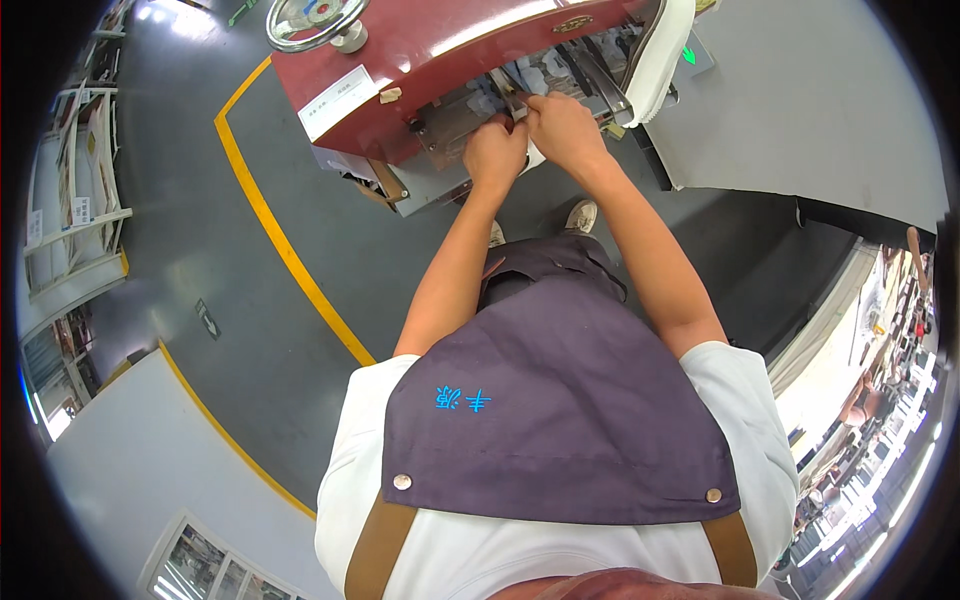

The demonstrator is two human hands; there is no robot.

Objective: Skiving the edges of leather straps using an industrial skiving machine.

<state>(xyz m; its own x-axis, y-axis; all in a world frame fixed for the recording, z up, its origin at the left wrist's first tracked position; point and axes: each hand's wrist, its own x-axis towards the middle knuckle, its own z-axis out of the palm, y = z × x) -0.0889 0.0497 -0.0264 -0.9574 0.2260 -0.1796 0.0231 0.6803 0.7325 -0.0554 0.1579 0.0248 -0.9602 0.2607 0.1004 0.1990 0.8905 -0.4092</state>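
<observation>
Both of my hands reach into the front opening of a dark red machine (450, 75). My left hand (496, 156) is closed, its fingers curled at the edge of the opening. Just right of it and slightly farther in, my right hand (566, 132) is closed too, its thumb and forefinger almost touching the left fingertips. Whatever is pinched between them is too small and covered to name. Metal bars (606, 92) and pale crumpled bits lie inside the opening beyond the fingers. A flat translucent plate (450, 135) sits left of my left hand.
A chrome handwheel (318, 22) tops the machine at the far left. A white padded edge (664, 65) curves along its right side. Grey panels (810, 110) stand at the right, and a yellow floor line (290, 255) runs at the left. White racks (75, 215) line the far left.
</observation>
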